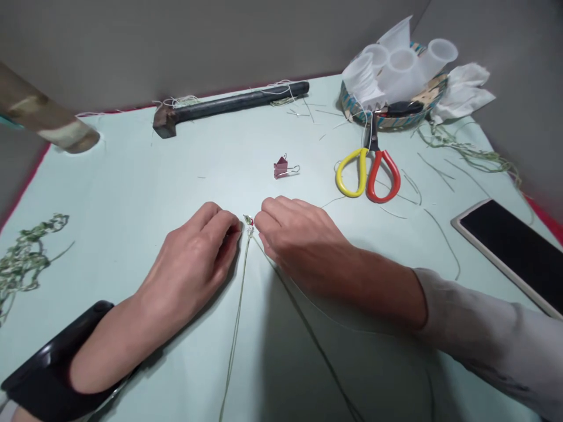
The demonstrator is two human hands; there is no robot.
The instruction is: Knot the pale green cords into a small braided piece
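Observation:
Between my two hands lies a small beaded cord piece [249,223], with clear, red and green bits. Long thin green cords [241,293] run down from it toward me and spread apart. My left hand [196,252] is closed just left of the piece, fingers curled and fingertips pinched; whatever they pinch is hidden. From the right, my right hand [299,234] is closed with its bent fingers against the piece, and its thumb is mostly out of sight. A pale thin thread trails from under the right hand along the forearm.
Beyond the hands are a maroon binder clip [281,168], scissors [368,170] with yellow and red handles, and a hammer [233,106]. A basket [398,121] holds several plastic cups. A phone [514,252] lies right, tangled green cord [26,258] left, a wooden post [70,132] far left.

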